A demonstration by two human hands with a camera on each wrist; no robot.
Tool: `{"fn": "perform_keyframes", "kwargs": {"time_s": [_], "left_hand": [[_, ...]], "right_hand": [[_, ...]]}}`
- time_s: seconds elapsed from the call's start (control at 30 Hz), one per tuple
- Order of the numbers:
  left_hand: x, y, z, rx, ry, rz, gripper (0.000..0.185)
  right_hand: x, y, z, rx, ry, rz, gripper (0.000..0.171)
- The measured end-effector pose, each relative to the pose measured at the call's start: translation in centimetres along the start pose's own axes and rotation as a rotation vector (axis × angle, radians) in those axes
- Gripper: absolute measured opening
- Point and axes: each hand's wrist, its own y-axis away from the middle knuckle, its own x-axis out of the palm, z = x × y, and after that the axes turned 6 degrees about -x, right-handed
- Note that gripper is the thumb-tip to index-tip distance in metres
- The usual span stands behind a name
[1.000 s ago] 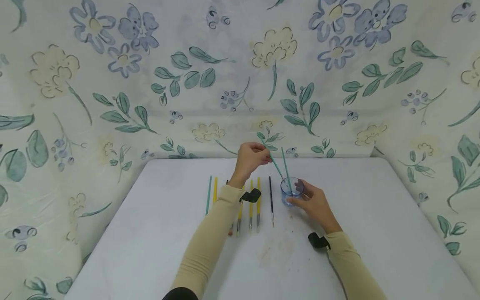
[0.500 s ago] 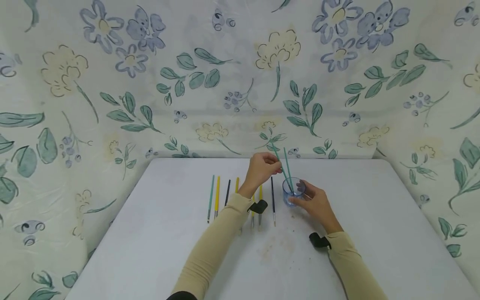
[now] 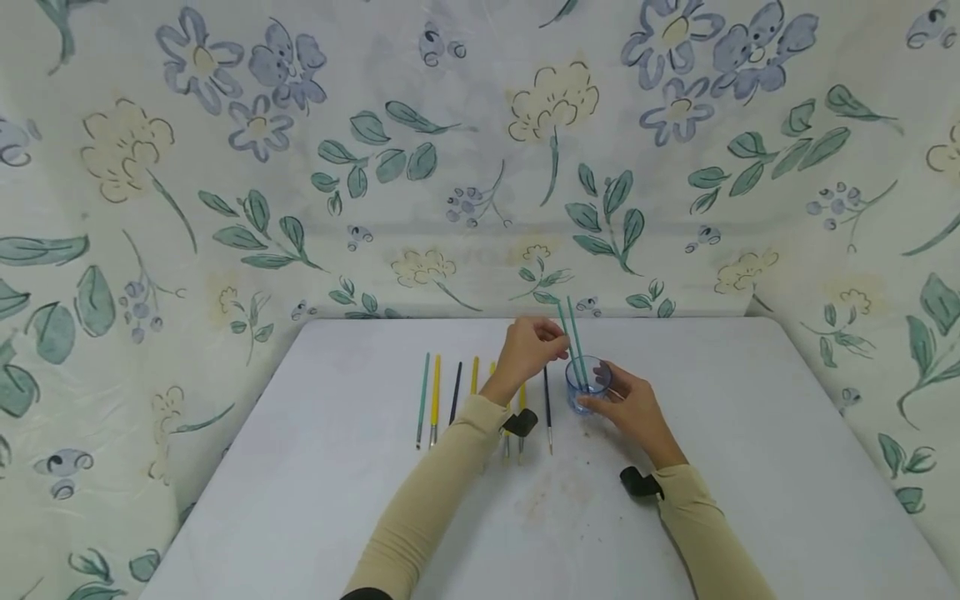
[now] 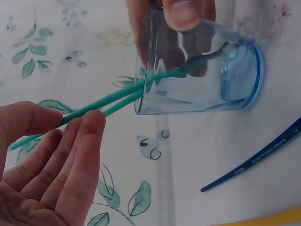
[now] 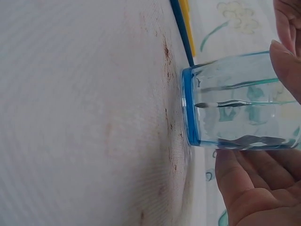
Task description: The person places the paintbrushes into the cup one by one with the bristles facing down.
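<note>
My right hand (image 3: 630,412) holds a clear blue glass (image 3: 588,398) round its side, thumb in front and fingers behind. The glass stands upright on the table. Inside it lean two green-handled paintbrushes (image 4: 110,96), bristle ends down; one dark brush tip (image 5: 202,105) shows through the wall near the base in the right wrist view. Above the rim on the left, my left hand (image 3: 528,354) pinches one green handle between thumb and fingertips, its other fingers loosely bent. Left of the glass lies a dark blue paintbrush (image 3: 548,412).
A row of paintbrushes lies left of the glass: a green one (image 3: 423,400), a yellow one (image 3: 436,396), a dark one (image 3: 456,392) and more, partly under my left forearm. The white table (image 3: 315,467) has brownish specks near its middle. Flowered cloth (image 3: 480,167) hangs behind.
My left hand has moved right and slightly down, bringing the green paintbrush more upright beside the other one in the glass. My right hand keeps its hold on the glass.
</note>
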Motion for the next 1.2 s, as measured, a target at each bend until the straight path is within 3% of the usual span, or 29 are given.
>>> {"fn": "perform_keyframes", "kwargs": {"time_s": [0.33,0.5,0.8,1.03,1.2], "left_hand": [[-0.8,0.2,0.3,0.009,0.017,0.002,0.013],[-2.2,0.6,1.2,-0.014,0.055,-0.005,0.015],[-8.6,2.1,3.0,-0.069,0.102,-0.117,0.019],[-13.6,3.6,5.0,-0.153,0.067,-0.225,0.023],[-16.0,5.0,7.2,-0.249,0.014,-0.276,0.026]], "right_hand": [[-0.1,0.0,-0.1,0.008,0.016,0.003,0.093],[-0.2,0.0,-0.2,0.031,0.022,0.009,0.095],[-0.2,0.0,0.0,0.019,-0.015,0.02,0.095],[-0.1,0.4,0.1,0.013,-0.014,0.016,0.094],[0.0,0.5,0.2,-0.001,-0.007,0.017,0.094]]}}
